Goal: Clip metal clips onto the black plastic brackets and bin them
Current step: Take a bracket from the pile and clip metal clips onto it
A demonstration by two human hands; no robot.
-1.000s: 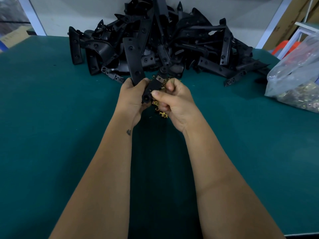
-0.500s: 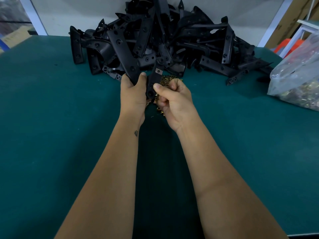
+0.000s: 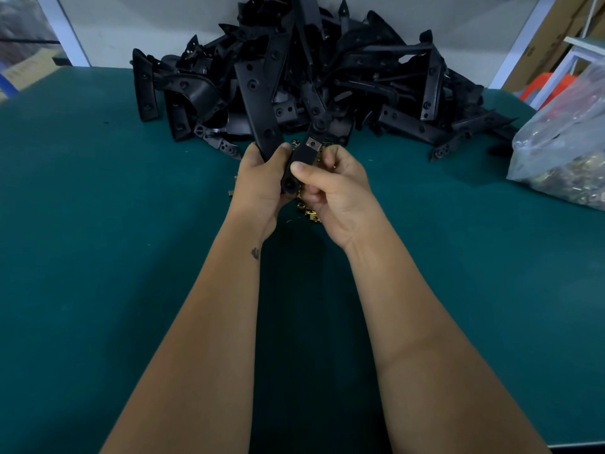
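Observation:
I hold one black plastic bracket (image 3: 258,106) above the green table. My left hand (image 3: 262,188) grips its long arm, which points up and away. My right hand (image 3: 330,188) pinches its short arm, thumb on top. A silver metal clip (image 3: 312,144) sits on the tip of that short arm. Small brass-coloured clips (image 3: 311,216) lie loose on the table under and behind my hands, partly hidden. A big heap of black brackets (image 3: 360,80) fills the back of the table.
A clear plastic bag of metal clips (image 3: 563,152) lies at the right edge. The green table (image 3: 98,257) stretches wide on both sides of my arms. A white wall and frame posts stand behind the heap. No bin is in view.
Both hands have lifted and turned the bracket, so its long arm swung upright and the clipped tip of the short arm now shows above my right thumb.

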